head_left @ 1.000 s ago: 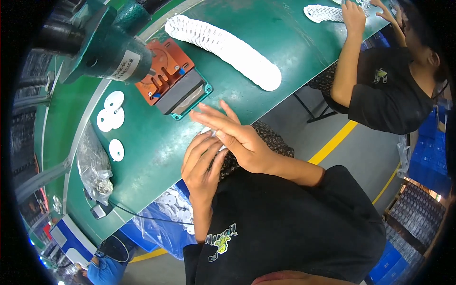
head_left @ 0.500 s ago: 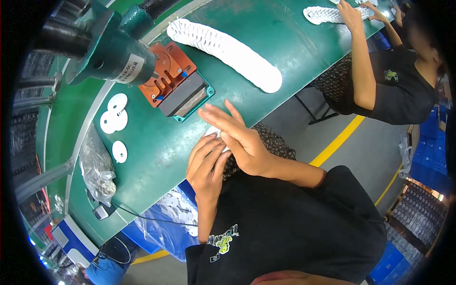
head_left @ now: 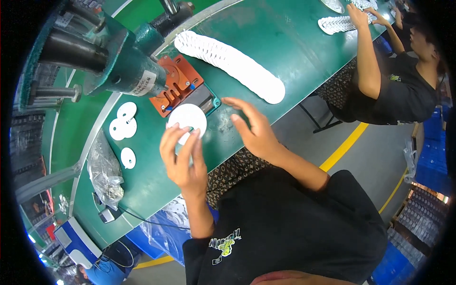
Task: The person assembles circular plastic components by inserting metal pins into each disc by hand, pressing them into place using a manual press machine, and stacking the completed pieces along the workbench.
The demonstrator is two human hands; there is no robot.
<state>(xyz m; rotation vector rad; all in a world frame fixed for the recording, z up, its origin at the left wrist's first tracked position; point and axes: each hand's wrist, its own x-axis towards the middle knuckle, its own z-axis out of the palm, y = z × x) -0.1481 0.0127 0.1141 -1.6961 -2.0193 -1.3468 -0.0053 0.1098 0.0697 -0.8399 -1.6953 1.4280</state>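
Observation:
A round white disc (head_left: 191, 117) with a cut-out at its near edge is held up in the fingers of my left hand (head_left: 183, 164). It hangs over the near side of the orange fixture (head_left: 180, 78) and hides part of the dark block (head_left: 205, 97) there. My right hand (head_left: 256, 130) is apart from the disc, fingers spread and holding nothing, close to the fixture's right corner. Above the fixture stands the green press head (head_left: 135, 71). Beyond it, a long row of overlapping white discs (head_left: 232, 64) curves across the green table (head_left: 294, 47).
Several loose discs (head_left: 124, 124) lie left of the fixture, near a clear plastic bag (head_left: 105, 173). A cable runs from a small box (head_left: 109, 214) along the table edge. Below the edge is a bag of white pieces (head_left: 164, 225). At right, a co-worker (head_left: 380, 85) handles another disc row (head_left: 335, 24).
My hands were together at the table's edge around a white piece. They have separated; my left hand has carried the disc forward and left to the fixture, and my right has opened away.

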